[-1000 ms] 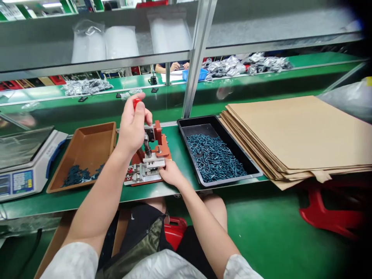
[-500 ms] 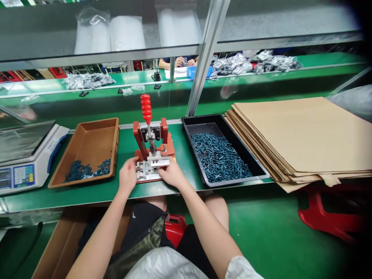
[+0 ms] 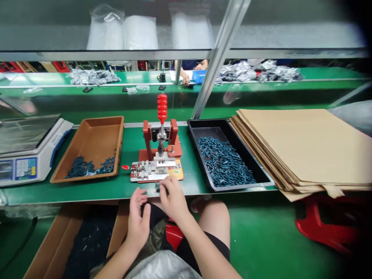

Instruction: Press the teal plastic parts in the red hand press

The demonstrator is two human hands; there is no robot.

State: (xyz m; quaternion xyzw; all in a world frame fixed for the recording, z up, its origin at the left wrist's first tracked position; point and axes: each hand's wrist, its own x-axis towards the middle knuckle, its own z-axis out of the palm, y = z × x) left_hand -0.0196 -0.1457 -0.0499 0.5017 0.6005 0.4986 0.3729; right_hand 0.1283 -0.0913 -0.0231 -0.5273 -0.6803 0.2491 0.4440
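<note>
A red toggle press (image 3: 161,155) with a ribbed red handle (image 3: 162,108) standing upright sits on the green bench, its metal fixture at the front. Both my hands are in front of it at the bench edge. My right hand (image 3: 173,200) pinches a small dark part (image 3: 157,188). My left hand (image 3: 138,222) is just beside it with fingers loosely curled, fingertips near the same part. Left of the press, a brown tray (image 3: 92,135) holds some dark blue parts (image 3: 87,167). Right of it, a black tray (image 3: 203,126) holds a heap of dark blue parts (image 3: 224,161).
A weighing scale (image 3: 27,149) stands at the left. Stacked cardboard sheets (image 3: 305,145) lie at the right, a red stool (image 3: 328,228) beneath. A cardboard box (image 3: 58,248) with dark parts sits under the bench. Another person's hands (image 3: 188,75) work across the far bench.
My left hand let go of the handle, which stands upright, went to the fixture, then both hands drew back to the bench edge with a small part. The view shifted left.
</note>
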